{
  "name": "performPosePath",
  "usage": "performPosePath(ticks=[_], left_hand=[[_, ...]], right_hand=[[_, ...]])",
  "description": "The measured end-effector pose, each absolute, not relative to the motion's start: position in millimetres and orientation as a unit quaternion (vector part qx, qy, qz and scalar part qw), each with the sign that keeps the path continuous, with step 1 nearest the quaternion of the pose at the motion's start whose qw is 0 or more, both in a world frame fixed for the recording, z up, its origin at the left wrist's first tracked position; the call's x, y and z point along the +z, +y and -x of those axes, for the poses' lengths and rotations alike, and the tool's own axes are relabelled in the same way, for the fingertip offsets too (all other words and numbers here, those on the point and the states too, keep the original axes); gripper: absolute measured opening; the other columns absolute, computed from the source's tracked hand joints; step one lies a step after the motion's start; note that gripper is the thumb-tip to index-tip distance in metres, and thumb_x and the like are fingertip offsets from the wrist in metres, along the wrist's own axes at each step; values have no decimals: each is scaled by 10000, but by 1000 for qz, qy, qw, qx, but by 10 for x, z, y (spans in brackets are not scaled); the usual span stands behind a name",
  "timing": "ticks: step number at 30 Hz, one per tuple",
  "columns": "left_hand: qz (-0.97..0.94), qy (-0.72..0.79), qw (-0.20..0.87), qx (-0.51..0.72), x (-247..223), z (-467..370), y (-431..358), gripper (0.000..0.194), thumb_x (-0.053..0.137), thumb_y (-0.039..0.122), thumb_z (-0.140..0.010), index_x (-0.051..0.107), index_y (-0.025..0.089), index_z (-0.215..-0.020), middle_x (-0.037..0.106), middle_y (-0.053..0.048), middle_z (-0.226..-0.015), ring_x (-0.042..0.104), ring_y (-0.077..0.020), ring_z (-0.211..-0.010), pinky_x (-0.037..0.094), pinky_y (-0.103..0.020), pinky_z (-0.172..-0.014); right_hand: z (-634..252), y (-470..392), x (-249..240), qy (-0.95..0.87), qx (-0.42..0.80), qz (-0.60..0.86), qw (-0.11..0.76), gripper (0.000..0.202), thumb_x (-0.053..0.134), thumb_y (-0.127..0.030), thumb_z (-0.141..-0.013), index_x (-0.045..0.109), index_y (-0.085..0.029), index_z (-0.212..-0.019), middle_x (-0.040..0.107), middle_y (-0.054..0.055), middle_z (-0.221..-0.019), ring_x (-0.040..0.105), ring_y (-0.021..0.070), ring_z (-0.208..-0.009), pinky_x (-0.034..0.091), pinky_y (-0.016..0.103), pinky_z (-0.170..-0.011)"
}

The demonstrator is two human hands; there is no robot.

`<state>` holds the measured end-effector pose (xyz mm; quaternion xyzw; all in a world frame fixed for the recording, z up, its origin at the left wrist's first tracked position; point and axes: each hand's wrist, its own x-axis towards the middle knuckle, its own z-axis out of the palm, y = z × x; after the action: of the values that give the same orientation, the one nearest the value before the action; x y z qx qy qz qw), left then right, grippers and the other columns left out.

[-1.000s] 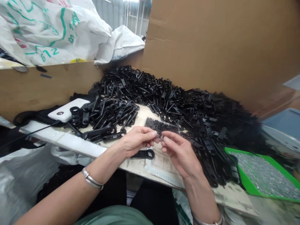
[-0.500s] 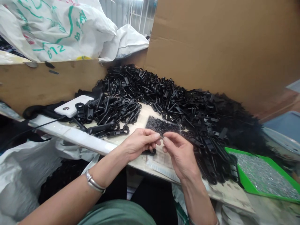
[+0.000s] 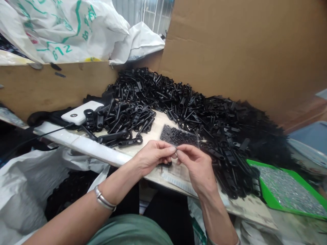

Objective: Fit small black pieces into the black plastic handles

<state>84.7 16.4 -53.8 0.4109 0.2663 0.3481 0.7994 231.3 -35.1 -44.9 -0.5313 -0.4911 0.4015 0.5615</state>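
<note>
My left hand and my right hand meet fingertip to fingertip over the front of the worktable. Each is closed in a pinch. Whatever lies between the fingertips is too small and too covered to name. Below my left fingers the end of a black plastic part shows. Just behind the hands sits a shallow clear tray of tiny black pieces. Black plastic link-shaped parts lie in a heap to the left, and a much bigger pile of black parts stretches across the back and right.
On the right stands a green tray of small shiny clear or metallic pieces. A white power bank with a cable lies left. An open white sack holding black parts is below left. A cardboard sheet rises behind.
My right fingertips have moved left and now touch those of my left hand; a small gap was between them before. The view has shifted slightly.
</note>
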Motion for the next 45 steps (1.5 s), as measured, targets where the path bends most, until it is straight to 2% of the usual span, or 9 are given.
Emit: performPosePath(ticks=[5,9,14,18,23,30,34,38,45], left_hand=[[-423,265,791,354,-533,-840,155,218,746,268,-701,676,65,-740,631,-41,-665,508,-56,-557,400,-194,-585],[-430,274,780,362,-529,-851,148,210,739,267,-701,670,72,-736,622,-29,-645,499,-53,-543,393,-194,-578],[-455,292,753,376,-562,-867,135,201,736,263,-698,668,77,-731,599,-10,-613,486,-56,-532,386,-198,-562],[-493,292,723,386,-582,-849,129,181,717,249,-719,670,74,-727,589,-4,-604,480,-62,-547,386,-201,-565],[-548,286,691,376,-589,-799,155,157,677,225,-760,677,76,-713,578,3,-590,489,-71,-565,384,-201,-567],[-616,279,651,344,-596,-755,201,160,624,222,-811,691,98,-736,607,12,-628,509,-78,-600,379,-192,-580],[-758,325,471,312,-524,-640,160,289,511,325,-897,697,135,-783,634,3,-688,544,-111,-656,386,-218,-610],[-855,369,263,250,-533,-495,84,193,552,299,-881,688,165,-913,672,-46,-912,594,-187,-897,420,-281,-816],[-863,418,220,181,-689,-469,-53,162,553,195,-860,658,178,-981,672,-66,-915,618,-209,-872,464,-313,-793]], right_hand=[[-2262,-362,-462,-486,354,546,584,165,751,-283,-733,703,-198,-865,695,-9,-727,620,128,-579,526,245,-571],[-2249,-409,-477,-532,277,579,551,137,701,-298,-787,719,-193,-873,708,2,-739,638,135,-593,532,243,-574],[-2263,-446,-502,-653,77,566,497,117,638,-194,-840,719,-162,-918,720,37,-855,662,145,-717,531,256,-689],[-2292,-428,-492,-727,-1,515,453,115,606,-117,-852,700,-119,-918,716,54,-856,659,131,-763,510,229,-742],[-2342,-386,-483,-763,-12,508,400,85,603,-102,-844,687,-111,-845,700,44,-778,648,119,-696,491,211,-691],[-2344,-359,-542,-713,85,548,429,81,625,-156,-815,697,-137,-784,693,15,-674,629,118,-557,488,216,-567],[-2365,-372,-575,-662,159,574,455,89,634,-204,-810,703,-151,-796,675,-8,-615,602,109,-489,473,205,-497],[-2443,-394,-634,-664,158,582,442,81,638,-205,-805,704,-160,-794,687,-10,-644,598,104,-498,467,197,-498],[-2502,-478,-747,-727,94,574,364,93,608,-141,-813,690,-160,-773,706,11,-730,636,121,-612,475,206,-603]])
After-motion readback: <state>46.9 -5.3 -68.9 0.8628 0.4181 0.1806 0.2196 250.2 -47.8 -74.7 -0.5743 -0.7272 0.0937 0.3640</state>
